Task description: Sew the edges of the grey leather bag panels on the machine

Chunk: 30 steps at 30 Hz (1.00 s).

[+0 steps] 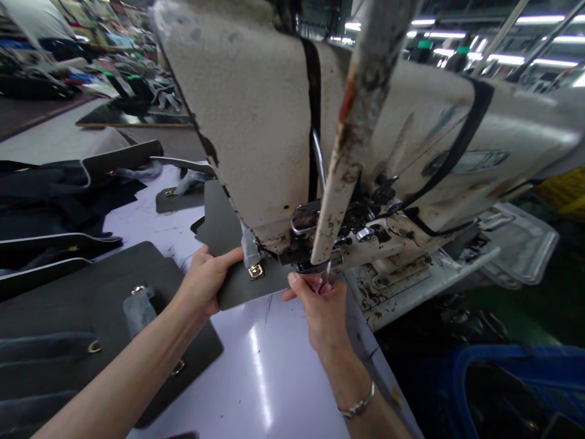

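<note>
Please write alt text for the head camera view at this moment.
The left hand holds a dark grey leather flap with a gold buckle under a worn cream industrial sewing machine, while the right hand pinches a small pink item. More flaps lie on a white table.

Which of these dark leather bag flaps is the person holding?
The flap under the sewing machine, held in the left hand; the others lie on the table.

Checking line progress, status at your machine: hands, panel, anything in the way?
Left hand gripping dark panel. Right hand pinching pink-handled snips. Sewing machine head directly above panel.
</note>
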Available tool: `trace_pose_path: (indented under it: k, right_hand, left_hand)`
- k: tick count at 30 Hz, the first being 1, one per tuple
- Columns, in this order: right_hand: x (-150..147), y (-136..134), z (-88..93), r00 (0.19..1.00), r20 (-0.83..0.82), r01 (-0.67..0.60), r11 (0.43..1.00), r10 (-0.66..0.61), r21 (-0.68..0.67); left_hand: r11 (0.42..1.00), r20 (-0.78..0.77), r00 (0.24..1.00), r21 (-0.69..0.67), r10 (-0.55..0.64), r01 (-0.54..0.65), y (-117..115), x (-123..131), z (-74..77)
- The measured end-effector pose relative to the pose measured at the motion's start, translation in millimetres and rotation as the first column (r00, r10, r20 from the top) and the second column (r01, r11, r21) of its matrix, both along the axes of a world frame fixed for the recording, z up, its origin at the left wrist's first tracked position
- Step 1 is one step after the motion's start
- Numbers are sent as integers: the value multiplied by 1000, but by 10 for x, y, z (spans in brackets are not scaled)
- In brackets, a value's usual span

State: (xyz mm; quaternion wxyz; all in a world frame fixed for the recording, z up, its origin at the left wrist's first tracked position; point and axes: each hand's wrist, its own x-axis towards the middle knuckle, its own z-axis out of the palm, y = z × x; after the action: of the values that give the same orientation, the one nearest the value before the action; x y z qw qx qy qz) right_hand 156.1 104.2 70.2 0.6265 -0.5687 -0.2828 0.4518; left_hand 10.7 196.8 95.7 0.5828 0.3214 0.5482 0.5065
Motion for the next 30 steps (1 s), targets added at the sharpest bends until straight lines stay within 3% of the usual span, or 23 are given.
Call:
trace_pose_path:
  k: [22, 30]
  right_hand:
    - [-95, 10, -54, 993, -10, 115, 993, -115, -12]
    - [-272, -34, -59, 998, -34, 55, 997, -57, -59]
  left_hand:
    - [998, 24, 999, 67, -22, 20, 48, -19, -117]
    - [996, 38, 999, 84, -9, 6, 14, -11, -113]
